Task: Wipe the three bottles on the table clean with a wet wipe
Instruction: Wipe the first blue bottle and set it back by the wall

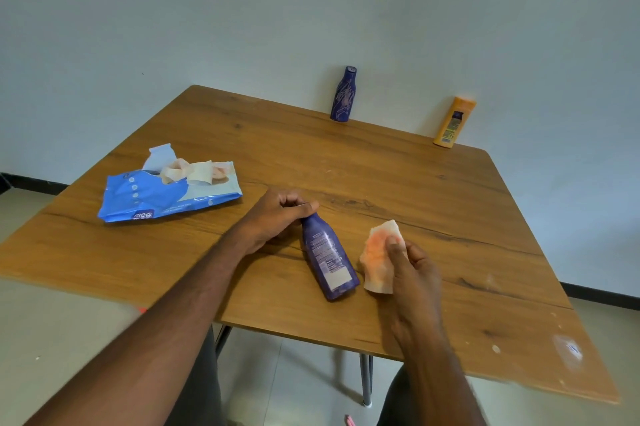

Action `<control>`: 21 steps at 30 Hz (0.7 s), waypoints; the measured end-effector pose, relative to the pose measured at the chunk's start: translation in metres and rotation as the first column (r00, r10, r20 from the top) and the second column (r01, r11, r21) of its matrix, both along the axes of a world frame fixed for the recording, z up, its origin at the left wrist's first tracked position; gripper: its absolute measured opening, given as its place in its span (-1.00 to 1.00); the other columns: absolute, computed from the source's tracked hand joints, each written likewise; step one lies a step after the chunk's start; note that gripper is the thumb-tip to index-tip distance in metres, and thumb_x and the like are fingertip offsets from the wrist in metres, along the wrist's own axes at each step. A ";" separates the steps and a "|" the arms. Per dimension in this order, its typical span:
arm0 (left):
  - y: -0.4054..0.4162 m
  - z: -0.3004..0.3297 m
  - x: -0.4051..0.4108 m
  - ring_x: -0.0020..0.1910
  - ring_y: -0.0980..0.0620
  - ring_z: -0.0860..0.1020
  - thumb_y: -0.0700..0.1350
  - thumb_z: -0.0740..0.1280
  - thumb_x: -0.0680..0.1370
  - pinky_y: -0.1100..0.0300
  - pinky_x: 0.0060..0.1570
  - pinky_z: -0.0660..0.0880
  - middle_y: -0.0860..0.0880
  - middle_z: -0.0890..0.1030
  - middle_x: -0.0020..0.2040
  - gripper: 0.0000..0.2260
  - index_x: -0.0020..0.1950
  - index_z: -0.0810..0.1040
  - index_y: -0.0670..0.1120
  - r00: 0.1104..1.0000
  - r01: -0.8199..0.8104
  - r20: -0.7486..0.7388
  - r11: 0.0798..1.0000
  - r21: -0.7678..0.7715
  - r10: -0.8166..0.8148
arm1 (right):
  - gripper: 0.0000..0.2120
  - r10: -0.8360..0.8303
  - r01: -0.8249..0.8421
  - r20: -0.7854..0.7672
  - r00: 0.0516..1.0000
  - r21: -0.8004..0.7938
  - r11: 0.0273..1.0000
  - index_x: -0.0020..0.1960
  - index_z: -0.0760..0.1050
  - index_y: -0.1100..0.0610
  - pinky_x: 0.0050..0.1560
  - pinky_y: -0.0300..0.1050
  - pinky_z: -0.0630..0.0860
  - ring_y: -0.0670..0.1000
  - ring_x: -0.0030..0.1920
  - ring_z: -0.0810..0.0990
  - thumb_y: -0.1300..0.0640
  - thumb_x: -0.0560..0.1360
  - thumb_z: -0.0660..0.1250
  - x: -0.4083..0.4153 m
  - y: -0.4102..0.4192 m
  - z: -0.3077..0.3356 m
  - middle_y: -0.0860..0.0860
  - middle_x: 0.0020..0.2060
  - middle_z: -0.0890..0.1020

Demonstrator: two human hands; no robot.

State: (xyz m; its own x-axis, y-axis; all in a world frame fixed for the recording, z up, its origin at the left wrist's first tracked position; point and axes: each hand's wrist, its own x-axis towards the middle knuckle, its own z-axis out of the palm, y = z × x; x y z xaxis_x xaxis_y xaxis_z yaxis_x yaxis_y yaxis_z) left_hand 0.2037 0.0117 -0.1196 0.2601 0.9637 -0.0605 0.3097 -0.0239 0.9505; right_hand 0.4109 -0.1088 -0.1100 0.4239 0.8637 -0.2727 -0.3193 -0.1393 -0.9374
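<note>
A dark purple lotion bottle (329, 259) lies on its side on the wooden table (433, 190), label up. My left hand (277, 217) grips it at the cap end. My right hand (412, 269) holds a crumpled wet wipe (379, 252), white with an orange stain, just to the right of the bottle and apart from it. A tall blue patterned bottle (343, 94) stands upright at the table's far edge. An orange bottle (453, 122) stands upright further right along that edge.
An open blue pack of wet wipes (152, 193) lies at the table's left, with several wipes pulled loose on top. A pale wall stands close behind the far edge. White smudges mark the table's near right corner (568, 349).
</note>
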 end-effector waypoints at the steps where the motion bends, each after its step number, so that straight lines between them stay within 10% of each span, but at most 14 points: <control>1: 0.000 0.000 -0.001 -0.28 0.16 0.45 0.04 0.40 0.58 0.25 -0.31 0.38 -0.01 0.58 -0.21 -0.74 -0.07 0.66 -0.17 1.000 0.013 0.000 1.000 -0.022 -0.013 | -0.85 0.000 0.000 0.012 1.000 -0.001 1.000 0.00 0.67 0.09 0.12 0.33 0.59 0.20 -0.01 0.69 0.03 0.59 0.37 0.001 0.000 0.001 0.16 -0.03 0.73; 10: -0.004 -0.006 -0.008 -0.32 0.10 0.36 0.05 0.38 0.60 0.24 -0.35 0.28 -0.02 0.54 -0.23 -0.82 -0.09 0.69 0.00 0.992 0.079 0.104 0.996 -0.041 -0.074 | -0.79 0.187 -0.195 -0.100 0.977 -0.086 0.977 0.23 0.54 0.16 0.14 0.27 0.61 0.22 0.05 0.70 0.15 0.61 0.32 -0.001 0.005 0.001 0.19 0.01 0.72; 13: -0.004 -0.010 -0.009 -0.39 0.12 0.30 0.05 0.36 0.61 0.23 -0.40 0.22 -0.07 0.47 -0.27 -0.79 -0.03 0.71 -0.04 0.987 0.103 0.125 0.994 -0.027 -0.099 | -0.83 0.116 -0.127 0.144 0.983 0.070 0.989 0.12 0.65 0.18 0.05 0.17 0.63 0.11 -0.05 0.71 0.18 0.61 0.32 -0.003 0.013 0.003 0.16 -0.08 0.75; 17: -0.004 -0.013 -0.008 -0.44 0.12 0.26 -0.03 0.33 0.64 0.24 -0.47 0.15 -0.05 0.41 -0.35 -0.78 0.03 0.69 -0.14 0.980 0.137 0.148 0.991 -0.007 -0.134 | -0.76 0.067 -0.361 0.730 0.680 0.254 0.897 0.21 0.66 0.11 0.00 -0.38 0.52 -0.27 -0.01 0.64 0.25 0.58 0.36 -0.020 0.037 0.013 -0.03 0.06 0.74; 21: -0.005 -0.011 -0.011 -0.42 0.13 0.34 -0.06 0.31 0.66 0.29 -0.45 0.24 -0.05 0.50 -0.33 -0.79 0.15 0.69 -0.10 0.980 0.120 0.165 0.991 -0.056 -0.109 | -0.66 0.272 -0.635 0.923 0.273 -0.040 0.772 0.40 0.51 0.05 -0.15 -0.35 0.54 -0.22 -0.15 0.63 0.16 0.64 0.28 -0.032 0.049 0.006 -0.02 0.22 0.67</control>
State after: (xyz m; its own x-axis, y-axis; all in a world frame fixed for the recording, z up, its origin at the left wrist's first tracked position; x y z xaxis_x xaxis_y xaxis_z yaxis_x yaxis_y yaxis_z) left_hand 0.1931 0.0067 -0.1303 0.3798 0.9224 -0.0703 0.1512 0.0131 0.9884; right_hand 0.3794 -0.0598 -0.1040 -0.2351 0.9387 0.2523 0.6788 0.3444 -0.6486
